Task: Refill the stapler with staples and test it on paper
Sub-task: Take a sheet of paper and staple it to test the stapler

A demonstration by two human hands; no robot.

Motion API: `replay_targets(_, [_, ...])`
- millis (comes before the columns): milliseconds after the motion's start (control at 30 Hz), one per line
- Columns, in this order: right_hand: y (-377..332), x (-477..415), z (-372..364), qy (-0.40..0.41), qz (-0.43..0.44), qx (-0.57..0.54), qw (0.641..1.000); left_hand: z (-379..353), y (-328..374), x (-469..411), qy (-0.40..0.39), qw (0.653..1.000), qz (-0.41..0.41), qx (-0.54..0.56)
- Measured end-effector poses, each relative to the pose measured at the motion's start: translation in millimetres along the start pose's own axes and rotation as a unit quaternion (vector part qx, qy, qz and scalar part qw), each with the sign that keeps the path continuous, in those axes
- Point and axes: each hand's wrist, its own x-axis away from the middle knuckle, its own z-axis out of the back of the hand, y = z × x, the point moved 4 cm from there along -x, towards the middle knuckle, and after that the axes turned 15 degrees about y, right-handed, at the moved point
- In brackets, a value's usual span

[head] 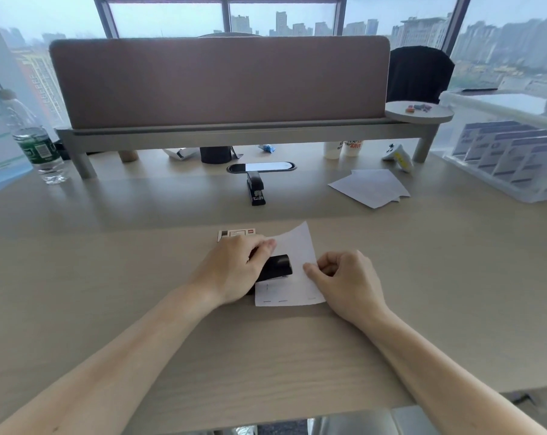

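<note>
Two hands working: left hand (234,268) curls round the black stapler (276,265), long axis left-to-right, nose pointing right over the paper (297,246) from its left edge, right hand (344,277) pinches the paper's right edge, open desk (265,356) from paper to near rim.

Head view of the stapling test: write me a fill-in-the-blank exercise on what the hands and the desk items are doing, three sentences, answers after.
The left hand grips the black stapler, whose nose lies over the ____ sheet.
The right hand pinches that sheet at its ____ edge.
The staple box lies on the desk just beyond the ____ hand.
Missing words: white; right; left.
</note>
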Motion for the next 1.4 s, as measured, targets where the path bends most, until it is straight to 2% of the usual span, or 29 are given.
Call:
replay_targets(233, [6.2, -2.0, -2.2, -0.013, 0.012, -0.042, 0.999, -6.3, 31.2, -37.2, 0.042, 0.998, 0.044, 0.011])
replay_targets(367, [5.1, -0.8, -1.8, -0.016, 0.019, -0.041, 0.999, -33.0, 42.6, -57.5, 0.067, 0.996, 0.03, -0.041])
replay_targets(500, [5.4, -2.0, -2.3, -0.015, 0.017, -0.041, 0.999, -52.7, 44.2, -60.4, 0.028, 0.993, 0.028, -0.109])
replay_targets(733, [6.9, -2.8, -3.3, -0.014, 0.024, -0.039, 0.999, -63.1, 43.6, -56.2, -0.014, 0.992, 0.028, -0.125])
replay_targets(1067, [8.5, -2.5, -2.7, -0.013, 0.022, -0.042, 0.999, -61.8, 41.7, -51.4, -0.003, 0.991, 0.053, -0.125])
replay_targets(1400, [10.7, -2.6, -5.0, -0.015, 0.024, -0.042, 0.999, -67.8, 43.3, -49.0, 0.002, 0.985, 0.037, -0.168])
